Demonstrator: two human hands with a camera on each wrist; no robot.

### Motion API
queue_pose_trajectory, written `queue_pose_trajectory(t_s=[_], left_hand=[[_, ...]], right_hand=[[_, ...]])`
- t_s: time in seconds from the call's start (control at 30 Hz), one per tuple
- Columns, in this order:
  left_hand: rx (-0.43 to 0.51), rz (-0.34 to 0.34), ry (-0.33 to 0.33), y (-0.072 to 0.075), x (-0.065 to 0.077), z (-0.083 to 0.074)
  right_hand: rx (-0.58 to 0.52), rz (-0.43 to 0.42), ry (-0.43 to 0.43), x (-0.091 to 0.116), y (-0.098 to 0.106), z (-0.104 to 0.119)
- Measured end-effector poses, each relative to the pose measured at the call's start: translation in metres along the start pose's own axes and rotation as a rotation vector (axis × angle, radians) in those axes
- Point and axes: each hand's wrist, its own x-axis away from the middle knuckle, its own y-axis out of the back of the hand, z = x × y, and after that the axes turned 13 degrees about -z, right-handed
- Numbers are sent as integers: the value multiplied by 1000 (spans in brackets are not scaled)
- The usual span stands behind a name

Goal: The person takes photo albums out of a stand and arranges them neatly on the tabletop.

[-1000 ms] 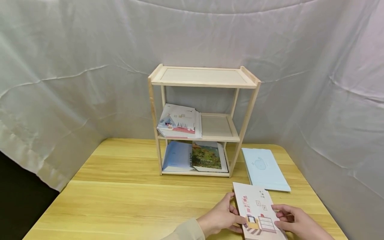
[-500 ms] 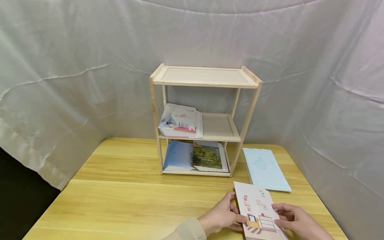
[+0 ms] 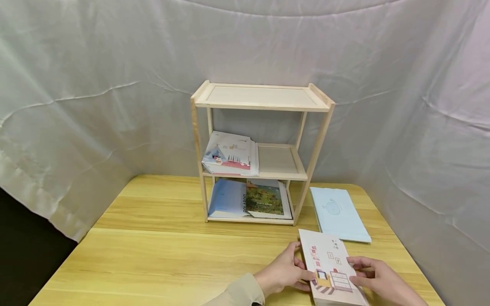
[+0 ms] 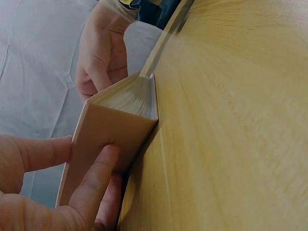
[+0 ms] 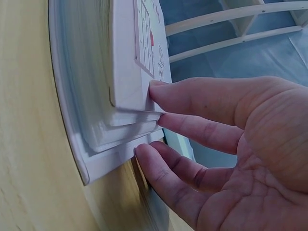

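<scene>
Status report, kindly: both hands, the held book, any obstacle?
Left hand on spine, right hand at page edges, both holding white book. Pale blue book close beyond. Nothing visibly blocking.

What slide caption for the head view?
Left hand and right hand hold an illustrated book at a wooden table, a three-tier shelf behind.

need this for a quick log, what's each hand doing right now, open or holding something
Left hand: closed, holding the book by its spine side.
Right hand: closed, pinching the same book at its page side.
</scene>
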Motion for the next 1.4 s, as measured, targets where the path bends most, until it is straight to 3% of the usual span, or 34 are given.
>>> queue_pose_trajectory(t_s=[0.43,0.6,0.97,1.23,1.4], left_hand=[[-7,15,9,3,-2,0],[-20,57,13,11,0,1],[-50,127,-15,40,8,-1],[-66,127,-12,72,16,-5],[-69,106,-6,91,21,-6]], right_hand=[[2,-12,-24,2,0,-2],[-7,-26,-36,7,2,-4],[33,-78,-126,11,-2,1],[17,-59,-148,11,-2,3],[33,-47,-119,11,-1,1]])
